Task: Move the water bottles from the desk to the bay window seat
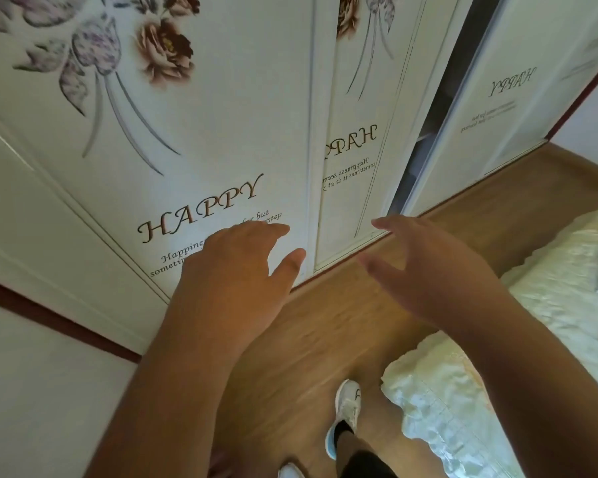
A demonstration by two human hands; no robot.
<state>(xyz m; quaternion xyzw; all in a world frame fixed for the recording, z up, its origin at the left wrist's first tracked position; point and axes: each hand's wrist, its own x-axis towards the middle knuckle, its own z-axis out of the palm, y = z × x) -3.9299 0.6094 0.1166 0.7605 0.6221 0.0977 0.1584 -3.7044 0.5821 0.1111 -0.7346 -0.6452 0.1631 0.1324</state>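
**Both hands empty, no bottles anywhere in shot**

Head cam, only view there is: the person stands on a wood floor facing a white wardrobe. Both arms reach forward and a bit down.

Left hand is out in front of the wardrobe's left door, back of the hand toward the camera, fingers loosely extended, thumb sticking out to the right. Nothing in it. Can't tell whether the fingertips actually touch the door or just float in front of it.

Right hand is out over the floor near the bottom edge of the wardrobe, fingers spread and relaxed, also holding nothing. The two hands are near each other but apart, with a gap between the thumbs.

The water bottles aren't visible in this view, and neither is the desk or the window seat, so I can't say where they are.

Other stuff: the left door has flower art and "HAPPY" in script with smaller text under it, partly covered by the left hand. The next panels to the right show the same word mirrored. There's a dark gap between two panels further right. A bed with a pale, shiny, frilly cover sits at lower right. One white sneaker is planted on the floor between the arms, and the toe of another pokes in at the bottom edge.
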